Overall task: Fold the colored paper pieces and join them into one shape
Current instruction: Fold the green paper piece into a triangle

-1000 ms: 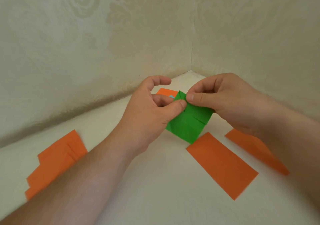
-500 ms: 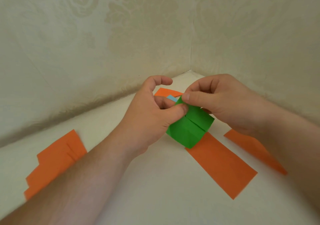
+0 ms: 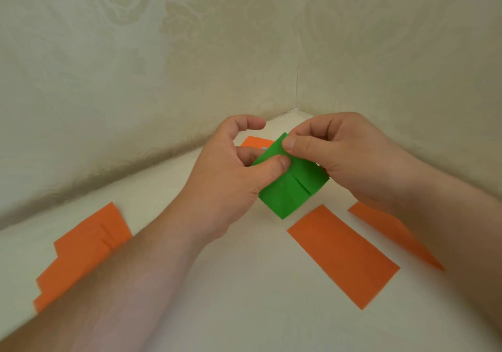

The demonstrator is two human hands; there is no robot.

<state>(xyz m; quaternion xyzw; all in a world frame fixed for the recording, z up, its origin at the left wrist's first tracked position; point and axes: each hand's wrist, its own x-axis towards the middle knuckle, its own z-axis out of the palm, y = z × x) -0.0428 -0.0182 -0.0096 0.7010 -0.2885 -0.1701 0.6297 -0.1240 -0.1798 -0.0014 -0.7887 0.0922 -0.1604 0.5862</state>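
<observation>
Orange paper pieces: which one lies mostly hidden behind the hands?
The orange piece at the far side, toward the wall corner: only its top edge shows above the green paper. The other orange pieces lie nearer the camera, largely in plain view.

far orange paper [image 3: 255, 142] | mostly hidden (behind green piece [image 3: 288, 188])

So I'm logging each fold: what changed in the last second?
The right hand slid its pinch up to the far corner of the green paper. The left hand kept its grip. The orange pieces stayed put.
</observation>
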